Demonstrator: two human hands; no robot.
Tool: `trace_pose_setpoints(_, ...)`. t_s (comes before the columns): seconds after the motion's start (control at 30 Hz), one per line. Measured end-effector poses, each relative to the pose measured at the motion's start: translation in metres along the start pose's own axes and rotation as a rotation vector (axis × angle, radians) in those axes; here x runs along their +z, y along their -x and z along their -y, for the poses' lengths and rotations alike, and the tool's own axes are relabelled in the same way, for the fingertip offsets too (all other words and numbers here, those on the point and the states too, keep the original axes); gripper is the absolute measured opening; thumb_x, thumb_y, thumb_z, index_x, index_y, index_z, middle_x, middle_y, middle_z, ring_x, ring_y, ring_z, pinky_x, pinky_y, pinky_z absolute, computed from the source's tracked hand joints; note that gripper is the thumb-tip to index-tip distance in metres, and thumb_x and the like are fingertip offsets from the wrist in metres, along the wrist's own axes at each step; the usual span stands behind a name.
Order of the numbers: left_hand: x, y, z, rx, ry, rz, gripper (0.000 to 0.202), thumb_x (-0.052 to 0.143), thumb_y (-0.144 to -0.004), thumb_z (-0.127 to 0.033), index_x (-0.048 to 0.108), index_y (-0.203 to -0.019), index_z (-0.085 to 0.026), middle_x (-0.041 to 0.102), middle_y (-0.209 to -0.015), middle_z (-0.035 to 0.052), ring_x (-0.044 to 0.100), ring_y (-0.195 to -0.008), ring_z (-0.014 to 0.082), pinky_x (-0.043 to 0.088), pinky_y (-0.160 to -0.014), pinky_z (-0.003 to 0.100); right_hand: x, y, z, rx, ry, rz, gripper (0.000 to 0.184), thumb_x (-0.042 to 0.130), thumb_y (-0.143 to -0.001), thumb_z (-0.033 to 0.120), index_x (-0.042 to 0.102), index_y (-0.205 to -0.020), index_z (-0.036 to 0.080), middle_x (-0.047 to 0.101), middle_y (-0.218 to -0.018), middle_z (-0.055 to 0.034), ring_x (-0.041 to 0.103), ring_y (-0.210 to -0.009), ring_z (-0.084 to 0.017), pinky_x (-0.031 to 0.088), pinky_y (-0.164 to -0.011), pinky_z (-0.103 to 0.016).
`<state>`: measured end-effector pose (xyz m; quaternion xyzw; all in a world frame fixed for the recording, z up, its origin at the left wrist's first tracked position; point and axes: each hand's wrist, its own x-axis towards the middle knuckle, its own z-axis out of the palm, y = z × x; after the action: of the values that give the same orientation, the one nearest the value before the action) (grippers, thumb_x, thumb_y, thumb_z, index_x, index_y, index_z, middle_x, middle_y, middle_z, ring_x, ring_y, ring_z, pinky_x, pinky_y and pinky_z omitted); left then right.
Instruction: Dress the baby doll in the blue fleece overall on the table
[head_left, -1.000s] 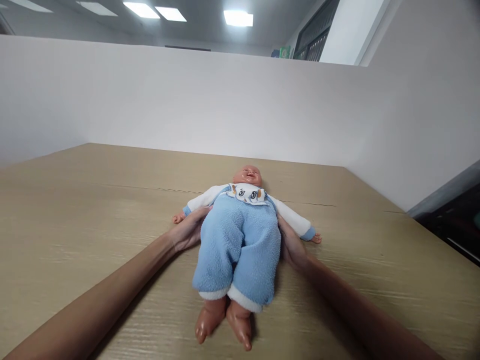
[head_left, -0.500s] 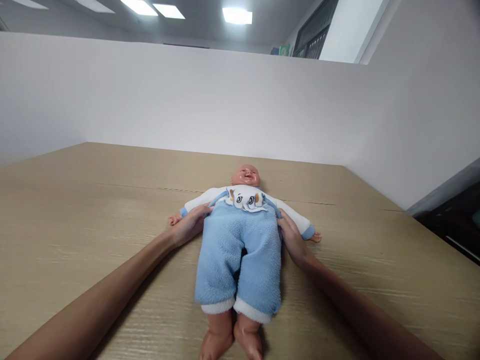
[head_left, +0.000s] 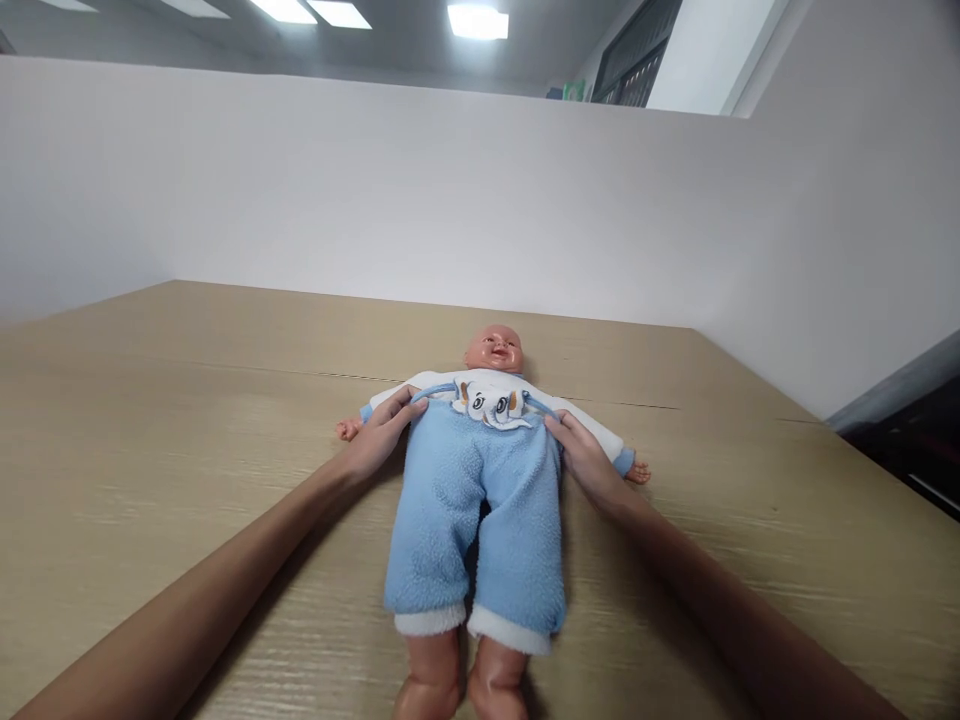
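Observation:
A baby doll (head_left: pixel 493 348) lies on its back on the table, head away from me and bare feet toward me. It wears a white long-sleeved top (head_left: pixel 592 425) and light blue fleece overalls (head_left: pixel 442 500) with white cuffs and an animal face on the bib. My left hand (head_left: pixel 382 430) pinches the overalls' upper edge by the strap on the left side. On the opposite side, my right hand (head_left: pixel 585 455) has its thumb and fingers closed on the edge below the other strap. Some fingertips of both hands are hidden by the cloth.
The wood-grain table (head_left: pixel 225 420) runs back to a white partition (head_left: pixel 420 190). A dark object (head_left: pixel 915 430) is beyond the table's right edge. Ceiling lights and a window show above the partition.
Both hands have shifted slightly up along the overalls, the right one also a little inward. The upper edge of the overalls has moved a bit toward the doll's head.

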<state>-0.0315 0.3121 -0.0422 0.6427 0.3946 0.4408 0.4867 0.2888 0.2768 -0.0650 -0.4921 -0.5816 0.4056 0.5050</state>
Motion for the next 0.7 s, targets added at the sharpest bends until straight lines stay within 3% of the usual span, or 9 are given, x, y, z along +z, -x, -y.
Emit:
trace_pose_setpoints(0.1,-0.006,-0.001,0.005,-0.008,-0.112,0.033,0.038,0.056,-0.101,-0.060,0.062,-0.095,-0.023,0.060,-0.091,0.0003,0.054,-0.089,0.0230,0.043,-0.083,0.033,-0.012,0.014,-0.001,-0.100,0.312,0.059,0.037,0.053,-0.104,0.058,0.053,-0.088,0.025,0.055,-0.084,0.0017,0.053,-0.083,-0.021,0.043,-0.083,-0.034)
trace_pose_setpoints(0.17,-0.009,0.000,0.009,0.007,-0.213,0.066,0.041,0.056,-0.101,-0.062,0.067,-0.105,-0.024,0.068,-0.107,0.0032,0.059,-0.105,0.0279,0.044,-0.098,0.038,-0.015,0.020,0.000,-0.122,0.398,0.063,0.039,0.050,-0.106,0.057,0.051,-0.084,0.025,0.055,-0.084,0.0013,0.053,-0.083,-0.021,0.043,-0.084,-0.035)
trace_pose_setpoints(0.27,-0.008,0.001,0.014,0.000,-0.293,0.066,0.053,0.056,-0.100,-0.067,0.068,-0.131,-0.026,0.064,-0.146,0.0075,0.048,-0.142,0.0355,0.028,-0.125,0.046,-0.012,0.021,-0.006,-0.019,0.226,0.084,0.037,0.051,-0.105,0.060,0.059,-0.093,0.026,0.064,-0.096,-0.0009,0.060,-0.098,-0.024,0.048,-0.096,-0.037)
trace_pose_setpoints(0.37,-0.002,0.001,0.019,-0.036,-0.190,0.067,0.065,0.055,-0.099,-0.073,0.065,-0.142,-0.026,0.053,-0.162,0.0073,0.037,-0.156,0.0367,0.019,-0.132,0.049,-0.003,0.012,-0.021,0.064,-0.060,0.038,0.038,0.059,-0.100,0.064,0.066,-0.113,0.028,0.072,-0.120,-0.0026,0.064,-0.121,-0.026,0.046,-0.115,-0.040)
trace_pose_setpoints(0.47,0.008,-0.002,0.024,-0.053,-0.046,-0.019,0.066,0.060,-0.095,-0.074,0.068,-0.141,-0.026,0.053,-0.163,0.0066,0.032,-0.159,0.0370,0.019,-0.133,0.048,0.004,0.002,-0.034,0.066,-0.168,-0.078,0.047,0.067,-0.094,0.067,0.069,-0.123,0.029,0.071,-0.136,-0.0043,0.061,-0.136,-0.027,0.039,-0.126,-0.043)
trace_pose_setpoints(0.53,0.015,-0.005,0.028,-0.038,0.100,-0.056,0.062,0.063,-0.096,-0.070,0.068,-0.140,-0.026,0.056,-0.160,0.0074,0.039,-0.155,0.0365,0.025,-0.131,0.046,0.007,-0.001,-0.036,0.050,-0.158,-0.125,0.051,0.067,-0.092,0.068,0.070,-0.125,0.029,0.071,-0.138,-0.0050,0.059,-0.140,-0.028,0.038,-0.127,-0.045)
trace_pose_setpoints(0.7,0.020,-0.010,0.037,-0.068,0.414,0.027,0.052,0.065,-0.100,-0.060,0.070,-0.134,-0.021,0.068,-0.143,0.0114,0.061,-0.131,0.0317,0.041,-0.117,0.043,0.005,-0.001,-0.032,0.030,-0.117,-0.155,0.052,0.062,-0.093,0.070,0.070,-0.127,0.032,0.074,-0.134,-0.0038,0.059,-0.141,-0.029,0.041,-0.125,-0.048)
